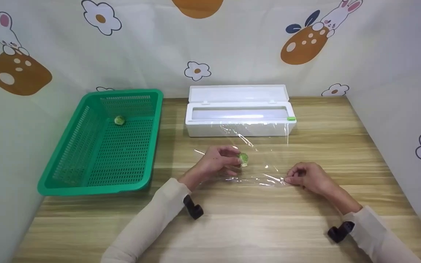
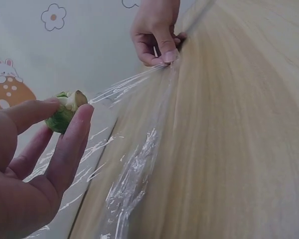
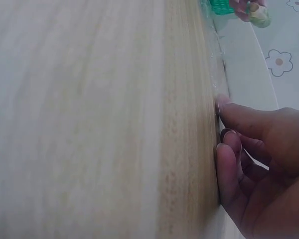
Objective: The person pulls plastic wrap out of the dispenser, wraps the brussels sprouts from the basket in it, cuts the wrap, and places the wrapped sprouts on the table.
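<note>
My left hand (image 1: 216, 160) pinches a small green Brussels sprout (image 1: 243, 159) between thumb and fingers, over a sheet of clear plastic wrap (image 1: 261, 157). In the left wrist view, the Brussels sprout (image 2: 65, 112) shows its pale cut stem end. My right hand (image 1: 311, 178) pinches the near right corner of the wrap between thumb and forefinger, low over the table. The sheet stretches back to a white wrap dispenser box (image 1: 239, 128), whose lid (image 1: 238, 94) stands raised. Bright creases run along the wrap's near edge.
A green plastic basket (image 1: 154, 146) stands at the left with another Brussels sprout (image 1: 119, 120) inside it. The dispenser has a green slider (image 1: 291, 118) at its right end. Patterned cloth (image 1: 152, 54) surrounds the wooden table (image 1: 232, 226) at the back and sides.
</note>
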Motion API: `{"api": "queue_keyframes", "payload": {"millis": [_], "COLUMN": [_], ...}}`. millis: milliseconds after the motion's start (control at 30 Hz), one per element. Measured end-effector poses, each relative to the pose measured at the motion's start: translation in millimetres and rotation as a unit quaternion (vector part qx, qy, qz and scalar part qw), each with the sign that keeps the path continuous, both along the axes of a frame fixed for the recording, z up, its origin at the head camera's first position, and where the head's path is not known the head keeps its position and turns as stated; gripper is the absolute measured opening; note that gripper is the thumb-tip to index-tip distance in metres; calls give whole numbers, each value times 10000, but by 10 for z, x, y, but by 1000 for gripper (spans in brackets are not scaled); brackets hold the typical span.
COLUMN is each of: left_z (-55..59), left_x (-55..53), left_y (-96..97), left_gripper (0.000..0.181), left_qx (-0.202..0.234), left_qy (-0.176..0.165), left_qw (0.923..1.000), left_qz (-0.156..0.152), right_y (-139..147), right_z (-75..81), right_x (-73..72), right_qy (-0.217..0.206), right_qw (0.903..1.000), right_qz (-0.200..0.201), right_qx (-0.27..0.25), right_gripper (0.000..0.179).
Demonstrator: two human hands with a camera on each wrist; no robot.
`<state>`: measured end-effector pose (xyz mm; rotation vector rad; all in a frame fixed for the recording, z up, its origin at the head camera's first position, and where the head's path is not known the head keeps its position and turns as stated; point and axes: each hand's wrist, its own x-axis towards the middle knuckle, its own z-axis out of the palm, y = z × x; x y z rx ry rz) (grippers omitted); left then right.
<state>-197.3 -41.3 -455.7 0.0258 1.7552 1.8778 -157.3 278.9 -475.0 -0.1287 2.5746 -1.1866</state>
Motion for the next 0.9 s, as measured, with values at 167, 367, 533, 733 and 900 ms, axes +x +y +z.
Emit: {"api": "queue_keyframes", "payload": {"millis": [167, 367, 533, 733, 900], "left_z": [-121, -201, -213, -226, -235], "left_x": [6, 6, 14, 30, 40], "left_y": [50, 60, 50, 58, 63], "left_gripper": [37, 36, 34, 30, 29], "left_qx": [-198, -683, -1089, -1286, -1560], "left_qy": [-99, 184, 357, 825, 1452], "left_qw": [9997, 9975, 9934, 9880, 9767], "left_qz": [38, -12, -97, -214, -238], "right_y": [-2, 1, 8, 9, 9], "right_z": [-11, -24, -26, -26, -21], "right_x": [-1, -4, -4, -8, -7], "right_qy": [31, -1, -57, 9, -12], "right_qw": [10000, 10000, 9999, 10000, 10000], "right_qz": [7, -27, -52, -30, -34], "right_qx": [37, 85, 121, 25, -79], "right_gripper": [19, 19, 16, 18, 19]}}
